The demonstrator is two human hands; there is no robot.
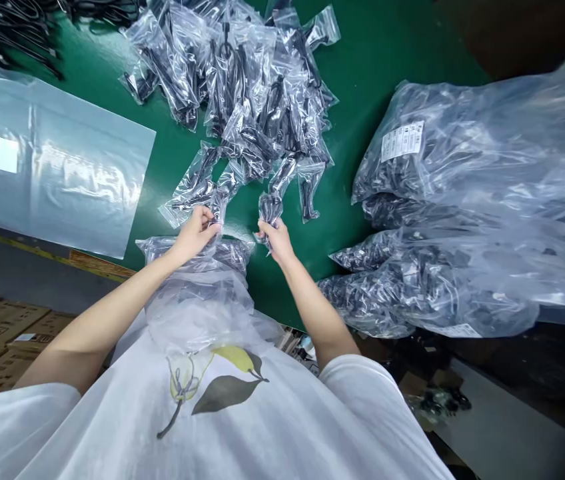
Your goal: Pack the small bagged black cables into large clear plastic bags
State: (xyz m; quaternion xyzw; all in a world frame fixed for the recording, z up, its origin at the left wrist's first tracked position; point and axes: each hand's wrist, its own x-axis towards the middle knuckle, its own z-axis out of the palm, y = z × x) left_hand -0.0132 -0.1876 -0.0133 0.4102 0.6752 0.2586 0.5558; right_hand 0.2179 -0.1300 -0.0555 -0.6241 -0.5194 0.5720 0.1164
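My left hand (197,232) is closed on a small clear zip bag with a black cable (218,205) inside, at the near edge of the pile. In my right hand (276,239) is another bagged cable (270,208), gripped at its lower end. Beyond both hands spreads a heap of bagged black cables (242,87). Against my body, just under my left hand, lies a large clear plastic bag (197,287) with dark bagged items in its far end; its mouth cannot be made out.
Flat clear bags (87,160) with a white label lie at the left. Filled large bags (462,147) are stacked at the right of the green table (362,40). Loose black cables (7,27) lie at the far left; cardboard boxes (2,327) stand below the table's left edge.
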